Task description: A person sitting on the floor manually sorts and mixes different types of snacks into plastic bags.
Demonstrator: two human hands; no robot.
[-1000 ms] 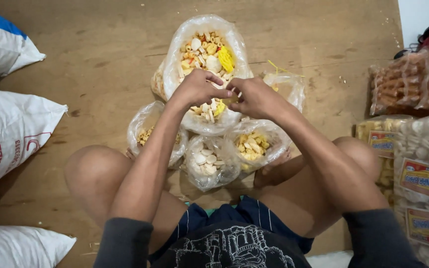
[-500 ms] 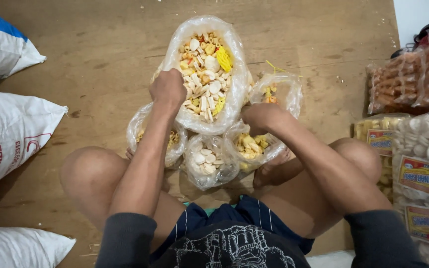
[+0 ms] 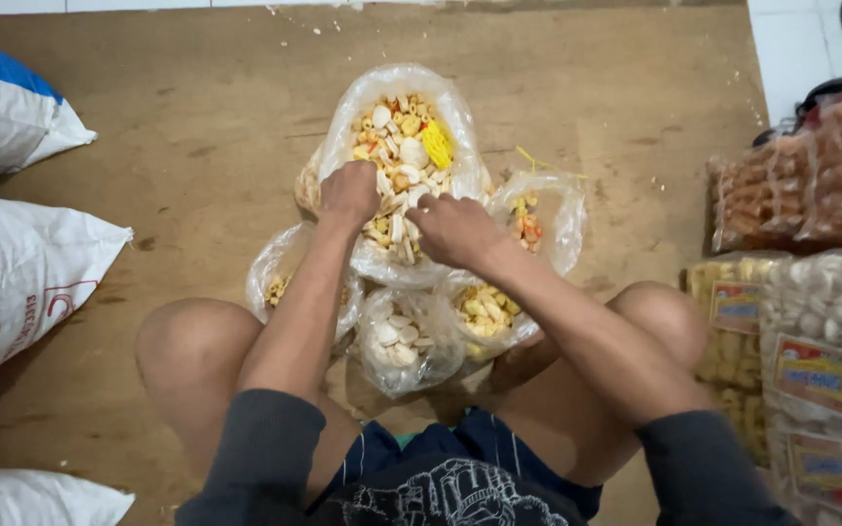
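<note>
Looking down from the head camera, I see both hands sunk in the big bag (image 3: 394,166) of mixed crackers, which sits open on the wooden floor (image 3: 197,136) just ahead of my knees. My left hand (image 3: 348,193) is curled narrow into a loose fist, knuckles up, at the bag's left side; whether it grips crackers or the plastic rim I cannot tell, since the fingers are tucked under. My right hand (image 3: 455,229) is bent down at the bag's near right edge, fingers also narrow and buried among the pieces, so its hold is hidden too. Four small bags crowd the big one: one at the left (image 3: 280,278) under my left forearm, one of white pieces (image 3: 401,336), one of yellow pieces (image 3: 484,312) under my right wrist, and one at the right (image 3: 538,214), mouth open. White sacks (image 3: 21,273) lie at the left and sealed snack packs (image 3: 821,321) are stacked at the right. My worry is the thin plastic: a hard tug on the rim could tear it or tip the bag, spilling crackers over the floor, and my forearms resting across the small bags could crush what is inside them.
</note>
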